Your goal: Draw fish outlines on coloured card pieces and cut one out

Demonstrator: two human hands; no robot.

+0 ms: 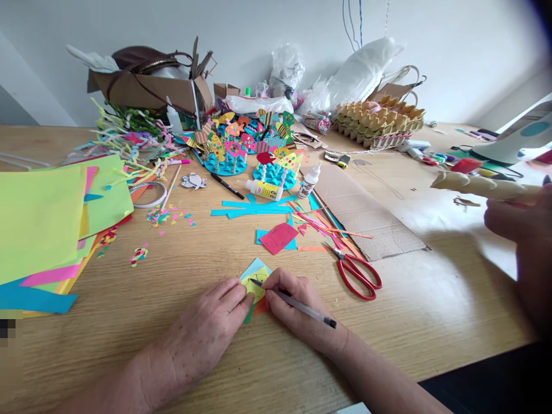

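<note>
My right hand (293, 296) is closed around a pen (304, 309) with a clear barrel and black end cap. Its tip touches a small yellow paper (254, 284) that bears black drawn lines. My left hand (215, 310) holds this paper at its left edge, thumb and fingers pressed together. Light blue paper (257, 265) and bits of green and orange stick out from under the yellow piece. Just beyond lies a red paper piece (278, 238) with a drawn outline, on top of blue paper. Red-handled scissors (356, 276) rest to the right of my right hand.
Coloured sheets (41, 224) are stacked at left near a tape roll (149, 195). Paper fish on blue bases (226, 164), glue bottles (309, 181) and blue strips (245, 208) stand or lie ahead. Flat cardboard (357, 207) lies right; another person's hand (513, 224) holds a pale scalloped piece.
</note>
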